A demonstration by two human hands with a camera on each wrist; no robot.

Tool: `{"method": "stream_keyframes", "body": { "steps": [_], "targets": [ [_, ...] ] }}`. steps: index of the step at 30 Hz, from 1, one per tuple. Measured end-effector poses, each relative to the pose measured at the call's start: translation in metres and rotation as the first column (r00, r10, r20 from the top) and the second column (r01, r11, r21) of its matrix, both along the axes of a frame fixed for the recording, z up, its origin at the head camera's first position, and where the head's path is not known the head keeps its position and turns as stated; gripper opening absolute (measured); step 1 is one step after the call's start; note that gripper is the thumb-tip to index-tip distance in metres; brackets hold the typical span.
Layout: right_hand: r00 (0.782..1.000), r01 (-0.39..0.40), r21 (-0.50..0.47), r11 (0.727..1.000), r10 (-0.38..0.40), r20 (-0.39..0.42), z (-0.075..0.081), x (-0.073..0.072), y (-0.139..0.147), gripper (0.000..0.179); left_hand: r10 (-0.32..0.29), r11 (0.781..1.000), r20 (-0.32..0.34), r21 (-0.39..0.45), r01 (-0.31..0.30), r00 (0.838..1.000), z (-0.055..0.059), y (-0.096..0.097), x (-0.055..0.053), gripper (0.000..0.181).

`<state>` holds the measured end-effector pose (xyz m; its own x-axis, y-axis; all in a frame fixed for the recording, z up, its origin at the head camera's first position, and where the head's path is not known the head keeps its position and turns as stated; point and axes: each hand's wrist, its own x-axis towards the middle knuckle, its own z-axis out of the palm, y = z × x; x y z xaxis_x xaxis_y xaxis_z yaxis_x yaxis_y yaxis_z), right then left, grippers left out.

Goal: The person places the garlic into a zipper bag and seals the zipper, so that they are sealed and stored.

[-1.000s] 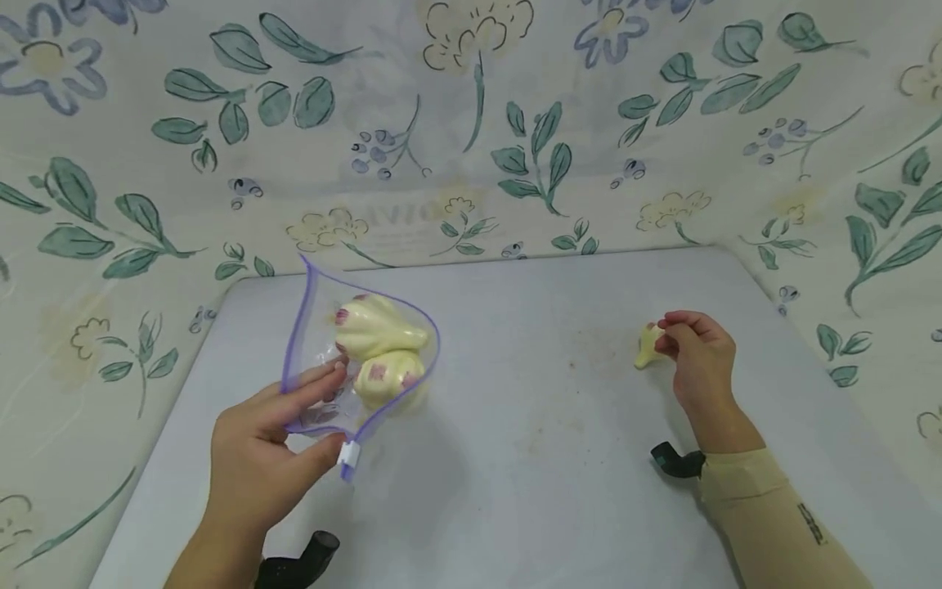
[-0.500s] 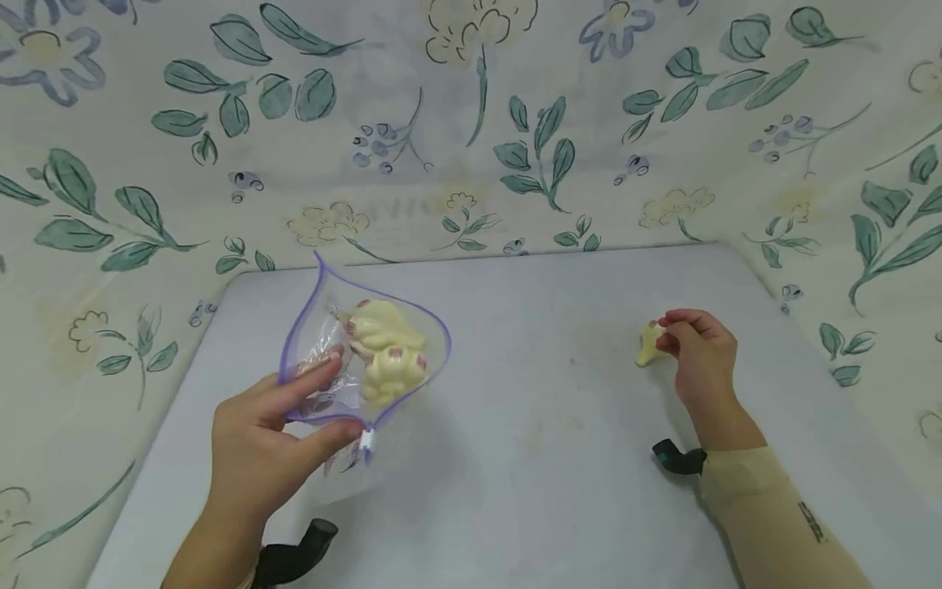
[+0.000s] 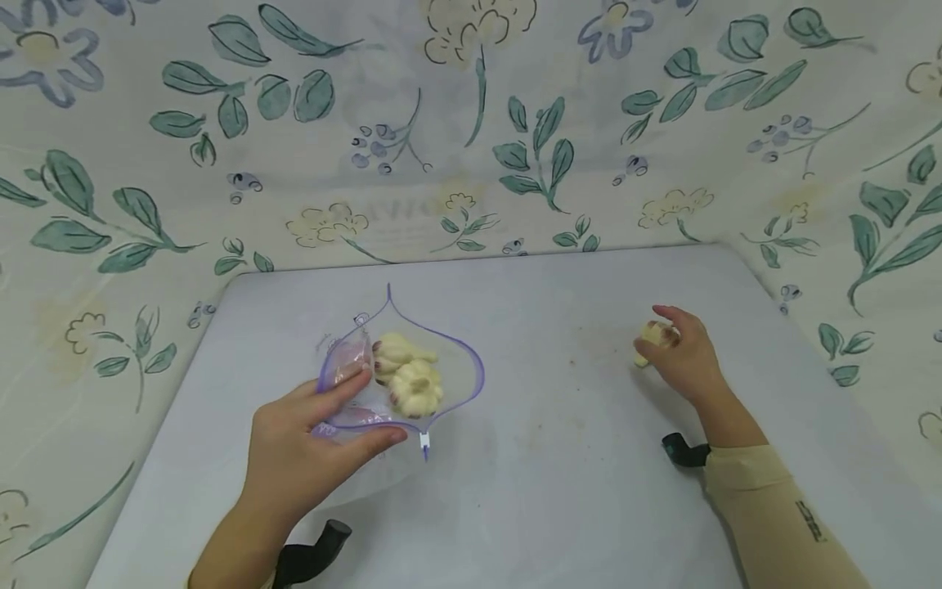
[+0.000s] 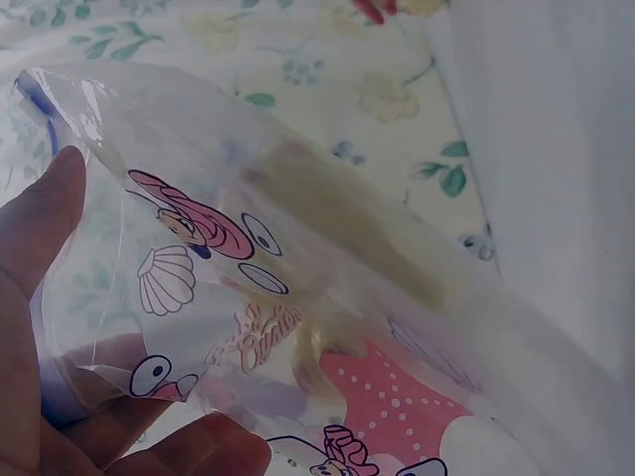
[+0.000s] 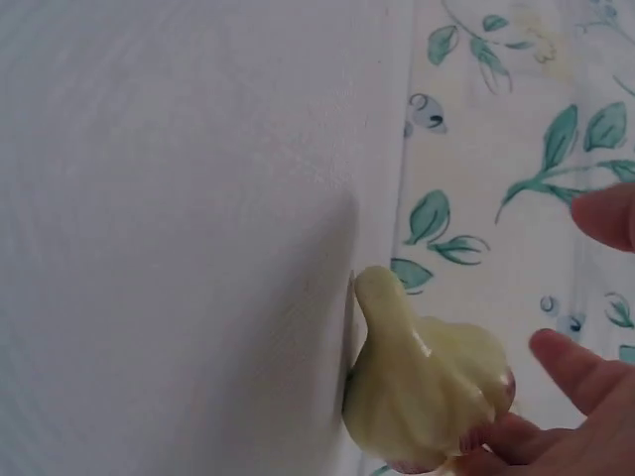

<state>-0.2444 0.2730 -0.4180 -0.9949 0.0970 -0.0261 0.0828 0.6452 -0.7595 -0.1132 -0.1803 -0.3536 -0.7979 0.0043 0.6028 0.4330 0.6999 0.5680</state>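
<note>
My left hand [image 3: 302,450] holds a clear zip bag [image 3: 458,370] by its mouth, which gapes wide between thumb and fingers. Purple edging rims the opening, and a white slider [image 3: 424,442] sits at its near end. Inside lie two garlic bulbs [image 3: 416,391], pale with purplish spots. Cartoon prints, among them a pink starfish [image 4: 392,397], cover the bag in the left wrist view. At the table's right, my right hand [image 3: 690,360] spreads around another garlic bulb [image 5: 427,382]; its thumb and forefinger stand apart from it while lower fingers [image 5: 516,436] meet its underside.
The white table [image 3: 515,491] carries faint brownish specks near its middle. Floral cloth [image 3: 456,123] rises behind the table and along both sides. A black curved piece [image 3: 312,556] sticks out at each wrist.
My left hand has carried the bag to the right and turned its mouth more toward the head camera. The right thumb and forefinger have parted and spread around the third garlic bulb.
</note>
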Motion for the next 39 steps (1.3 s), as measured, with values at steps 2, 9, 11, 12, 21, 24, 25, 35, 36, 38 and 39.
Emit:
{"method": "stream_keyframes", "body": {
  "steps": [2,9,11,12,21,24,25,35,36,38,39],
  "targets": [
    [0.997,-0.069,0.065,0.996,0.066,0.048,-0.0029,-0.0013,0.0012,0.079,-0.001,0.999,-0.006,-0.038,0.001,1.0,-0.0008,0.0023,-0.0006,0.075],
    [0.992,-0.098,0.159,0.982,0.084,0.096,-0.0072,-0.0009,0.0036,0.08,-0.021,0.997,0.01,-0.069,0.021,1.0,-0.0006,0.007,0.0002,0.075],
    [0.988,-0.098,0.156,0.983,0.078,0.13,-0.0075,-0.001,0.0044,0.079,-0.024,0.997,0.008,-0.073,0.024,1.0,-0.0014,0.0073,0.0007,0.075],
    [0.987,-0.098,0.152,0.984,0.076,0.144,-0.0077,-0.0011,0.0046,0.078,-0.024,0.997,0.007,-0.074,0.025,1.0,-0.0018,0.0072,0.0008,0.075],
    [0.981,-0.074,0.128,0.989,0.049,0.19,-0.0086,-0.0023,0.0046,0.078,-0.056,0.997,0.017,-0.057,0.057,0.998,-0.0042,0.0069,0.0006,0.072],
    [0.98,-0.066,0.124,0.99,0.041,0.193,-0.0076,-0.0018,0.004,0.078,-0.058,0.996,0.027,-0.06,0.06,0.998,-0.0035,0.0079,0.0005,0.072],
    [0.98,-0.063,0.119,0.991,0.039,0.195,-0.0071,-0.0015,0.0037,0.079,-0.059,0.996,0.028,-0.061,0.061,0.998,-0.0033,0.0081,0.0006,0.072],
    [0.99,-0.044,0.073,0.996,0.034,0.138,-0.0061,-0.0009,0.0026,0.08,-0.082,0.995,0.01,-0.06,0.082,0.997,-0.0021,0.009,0.0006,0.073],
    [0.991,-0.046,0.065,0.997,0.037,0.131,-0.0059,-0.0009,0.0026,0.08,-0.084,0.995,0.009,-0.059,0.084,0.996,-0.002,0.0091,0.0005,0.073],
    [0.992,-0.047,0.042,0.998,0.041,0.121,-0.005,-0.0007,0.002,0.081,-0.085,0.995,0.009,-0.059,0.085,0.996,-0.0013,0.0096,0.0004,0.073],
    [0.992,-0.047,0.03,0.998,0.043,0.116,-0.0046,-0.0007,0.002,0.081,-0.086,0.995,0.007,-0.058,0.087,0.996,-0.0008,0.0099,0.0003,0.073]
  ]
}}
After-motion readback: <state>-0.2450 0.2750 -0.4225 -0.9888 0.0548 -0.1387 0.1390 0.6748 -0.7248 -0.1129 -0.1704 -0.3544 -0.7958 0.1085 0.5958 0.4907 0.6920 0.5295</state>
